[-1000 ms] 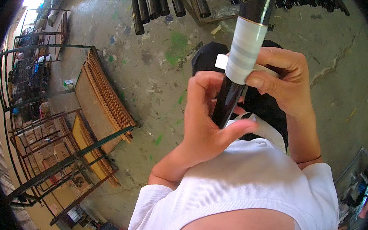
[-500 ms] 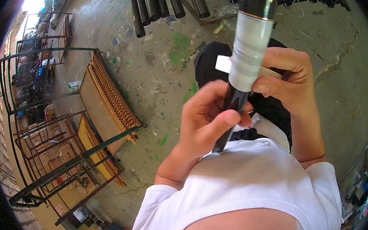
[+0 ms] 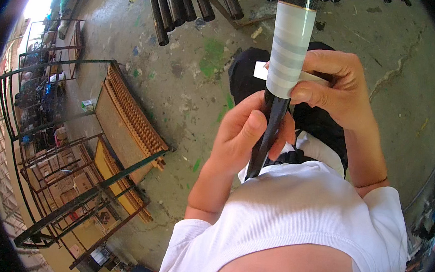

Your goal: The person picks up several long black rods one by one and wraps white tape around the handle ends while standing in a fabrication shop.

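Note:
A glossy black pole (image 3: 271, 117) stands in front of my chest, its lower end close to my white shirt. Shiny white film with grey bands (image 3: 288, 49) wraps its upper part, below a thin gold ring. Just under this wrap, my left hand (image 3: 239, 132) closes around the black shaft, thumb on the near side and fingers behind. My right hand (image 3: 339, 87) pinches a flat white piece (image 3: 260, 70) that passes behind the wrapped part and sticks out on its left. The right thumb touches the wrap's lower edge. The pole's top runs out of view.
Several black poles (image 3: 179, 5) lie at the far side on a low support. To the left stands a dark metal frame rack (image 3: 95, 190) with rows of brown knobbed strips (image 3: 133, 109). A wire-sided container (image 3: 429, 209) is at the right. The concrete floor (image 3: 193, 113) has paint stains.
The pole has shifted slightly left and up. My left thumb has moved from lying across the shaft to its left side. My right hand keeps its pinch on the white piece.

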Tool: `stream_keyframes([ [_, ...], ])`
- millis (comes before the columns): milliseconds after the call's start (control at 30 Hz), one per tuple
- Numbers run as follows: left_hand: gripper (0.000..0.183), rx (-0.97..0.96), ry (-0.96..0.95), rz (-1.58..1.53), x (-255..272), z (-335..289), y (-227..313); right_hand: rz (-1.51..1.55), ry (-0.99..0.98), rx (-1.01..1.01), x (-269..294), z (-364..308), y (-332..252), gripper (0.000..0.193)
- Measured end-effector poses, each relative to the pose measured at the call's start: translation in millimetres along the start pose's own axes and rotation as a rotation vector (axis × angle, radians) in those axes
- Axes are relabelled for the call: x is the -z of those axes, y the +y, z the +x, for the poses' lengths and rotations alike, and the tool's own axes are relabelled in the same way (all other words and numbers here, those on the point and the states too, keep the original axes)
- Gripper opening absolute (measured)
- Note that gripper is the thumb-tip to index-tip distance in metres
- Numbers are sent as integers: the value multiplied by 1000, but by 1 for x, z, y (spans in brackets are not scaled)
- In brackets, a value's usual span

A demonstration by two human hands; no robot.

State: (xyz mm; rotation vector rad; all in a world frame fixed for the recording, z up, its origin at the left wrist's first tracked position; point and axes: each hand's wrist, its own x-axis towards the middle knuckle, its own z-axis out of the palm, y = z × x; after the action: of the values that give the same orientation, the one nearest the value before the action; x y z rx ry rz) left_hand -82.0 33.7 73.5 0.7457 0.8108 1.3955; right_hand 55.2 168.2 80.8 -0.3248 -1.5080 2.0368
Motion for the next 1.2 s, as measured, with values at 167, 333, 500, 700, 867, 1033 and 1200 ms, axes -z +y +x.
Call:
stream_keyframes([
  [167, 44, -253, 346, 418, -17, -3, -12, -242, 183, 130, -11, 0, 0, 25],
  [333, 55, 54, 61, -13, -3, -7, 8, 39, -105, -21, 4, 2, -5, 24],
  [500, 61, 13, 244, 62, -26, -6, 16, -81, 29, 154, 0, 0, 4, 22],
  [700, 50, -277, 392, 760, -16, -8, -3, -145, 212, 38, -13, -7, -6, 23],
  [867, 48, 57, 117, -41, -8, -5, 12, -54, 13, 49, 0, 2, 7, 42],
  [1033, 57, -184, 338, 550, -18, -6, 3, -94, 149, -30, -7, -3, -10, 20],
  [1200, 49, -192, 341, 592, -16, -5, -2, -205, 167, 39, -3, -2, -5, 19],
])
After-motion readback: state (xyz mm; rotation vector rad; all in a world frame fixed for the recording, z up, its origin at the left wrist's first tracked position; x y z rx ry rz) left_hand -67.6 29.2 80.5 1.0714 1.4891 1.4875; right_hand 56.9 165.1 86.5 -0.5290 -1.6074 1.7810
